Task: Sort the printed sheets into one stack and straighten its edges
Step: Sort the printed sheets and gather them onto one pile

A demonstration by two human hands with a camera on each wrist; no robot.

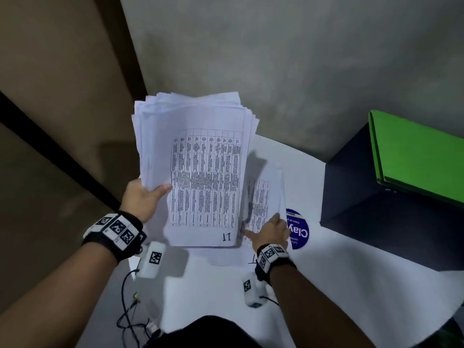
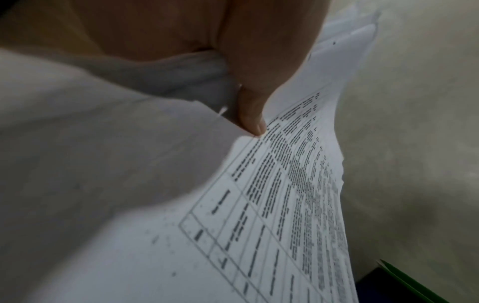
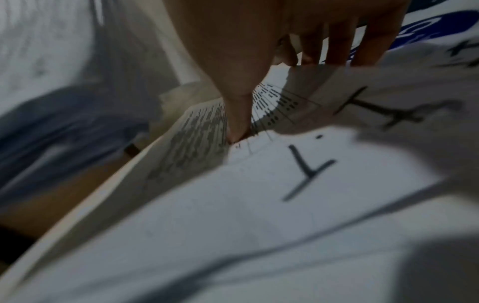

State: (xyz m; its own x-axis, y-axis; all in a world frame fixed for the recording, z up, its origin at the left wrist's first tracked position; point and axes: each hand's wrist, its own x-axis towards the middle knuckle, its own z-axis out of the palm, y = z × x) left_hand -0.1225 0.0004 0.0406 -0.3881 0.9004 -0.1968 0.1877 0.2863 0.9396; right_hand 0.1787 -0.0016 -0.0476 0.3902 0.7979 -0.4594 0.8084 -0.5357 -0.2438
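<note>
At the right of the frame a dark box [image 1: 391, 202] with a green folder [image 1: 421, 156] on top walls off my side of the white table [image 1: 326, 285]. The fanned stack [image 1: 195, 167] I hold fills the centre. Loose sheets [image 1: 263, 197] cover the table beside it. Bare table lies lower right; cables [image 1: 130, 312] trail lower left.

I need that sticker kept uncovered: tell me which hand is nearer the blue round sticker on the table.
Right. The right hand lies just beside the blue sticker, on loose sheets. The left hand holds the paper stack across from it.
</note>
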